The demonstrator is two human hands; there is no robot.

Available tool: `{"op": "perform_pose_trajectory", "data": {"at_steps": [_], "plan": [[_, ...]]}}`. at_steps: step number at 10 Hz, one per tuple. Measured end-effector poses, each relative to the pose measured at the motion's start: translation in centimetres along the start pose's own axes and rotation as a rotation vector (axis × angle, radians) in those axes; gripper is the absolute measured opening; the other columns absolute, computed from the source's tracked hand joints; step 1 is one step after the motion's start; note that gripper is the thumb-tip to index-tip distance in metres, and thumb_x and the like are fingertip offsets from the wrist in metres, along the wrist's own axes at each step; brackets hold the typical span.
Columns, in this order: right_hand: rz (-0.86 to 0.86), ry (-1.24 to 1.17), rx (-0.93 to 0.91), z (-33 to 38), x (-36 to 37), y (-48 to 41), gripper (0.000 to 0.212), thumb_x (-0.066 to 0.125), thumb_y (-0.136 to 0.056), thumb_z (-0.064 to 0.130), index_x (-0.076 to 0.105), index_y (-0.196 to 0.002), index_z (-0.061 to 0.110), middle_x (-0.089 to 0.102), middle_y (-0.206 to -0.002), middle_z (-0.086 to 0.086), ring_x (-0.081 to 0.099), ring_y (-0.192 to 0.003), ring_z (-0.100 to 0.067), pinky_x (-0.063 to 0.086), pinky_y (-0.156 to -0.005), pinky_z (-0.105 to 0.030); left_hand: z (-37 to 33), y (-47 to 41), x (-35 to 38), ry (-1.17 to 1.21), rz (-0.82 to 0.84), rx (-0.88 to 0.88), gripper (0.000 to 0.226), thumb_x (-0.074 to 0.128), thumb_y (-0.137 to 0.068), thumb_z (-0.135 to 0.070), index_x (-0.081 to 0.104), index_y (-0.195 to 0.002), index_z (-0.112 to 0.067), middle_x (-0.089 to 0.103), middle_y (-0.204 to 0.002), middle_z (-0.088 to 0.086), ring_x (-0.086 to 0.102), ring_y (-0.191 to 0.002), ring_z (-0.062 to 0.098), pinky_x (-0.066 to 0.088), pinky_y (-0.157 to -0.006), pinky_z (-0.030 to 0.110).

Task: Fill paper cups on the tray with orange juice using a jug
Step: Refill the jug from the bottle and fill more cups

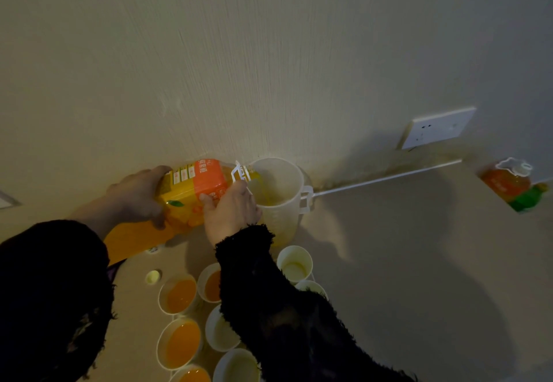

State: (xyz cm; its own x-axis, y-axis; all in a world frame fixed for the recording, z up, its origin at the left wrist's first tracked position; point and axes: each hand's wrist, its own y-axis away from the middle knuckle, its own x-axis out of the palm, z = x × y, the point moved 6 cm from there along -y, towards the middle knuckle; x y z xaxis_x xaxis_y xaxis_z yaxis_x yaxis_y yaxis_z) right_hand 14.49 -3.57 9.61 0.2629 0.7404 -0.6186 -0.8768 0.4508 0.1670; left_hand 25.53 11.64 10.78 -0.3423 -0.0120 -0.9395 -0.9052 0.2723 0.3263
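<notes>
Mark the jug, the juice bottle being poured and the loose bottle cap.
jug (281,221): head view, on its clear front wall.
juice bottle (208,179): head view, on its orange label.
bottle cap (153,277): head view, on its middle.

Bottle: the juice bottle (191,190) was tipped, its mouth over the jug (279,202).
Hands: the left hand (137,196) gripped its body, the right hand (232,211) its neck.
Cups: the paper cups (179,295) stood at 6 o'clock, several holding juice.

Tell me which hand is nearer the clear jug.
Right. The right hand grips the juice bottle near its neck, just beside the jug; the left hand holds the bottle's body, farther to the jug's left.
</notes>
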Motion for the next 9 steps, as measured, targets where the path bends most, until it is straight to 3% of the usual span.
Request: {"op": "perform_pose_trajectory", "data": {"at_steps": [9], "plan": [[0.009,-0.017,0.0,-0.02,-0.03,0.04,0.059,0.056,-0.091,0.045,0.035,-0.13,0.007,0.049,-0.135,-0.01,0.04,-0.129,-0.028,0.03,-0.105,-0.044,-0.02,-0.05,0.06,0.008,0.008,-0.003,0.129,0.076,-0.02,-0.03,0.031,-0.141,-0.024,0.052,-0.124,0.01,0.051,-0.111,0.035,0.047,-0.091,0.049]]}}
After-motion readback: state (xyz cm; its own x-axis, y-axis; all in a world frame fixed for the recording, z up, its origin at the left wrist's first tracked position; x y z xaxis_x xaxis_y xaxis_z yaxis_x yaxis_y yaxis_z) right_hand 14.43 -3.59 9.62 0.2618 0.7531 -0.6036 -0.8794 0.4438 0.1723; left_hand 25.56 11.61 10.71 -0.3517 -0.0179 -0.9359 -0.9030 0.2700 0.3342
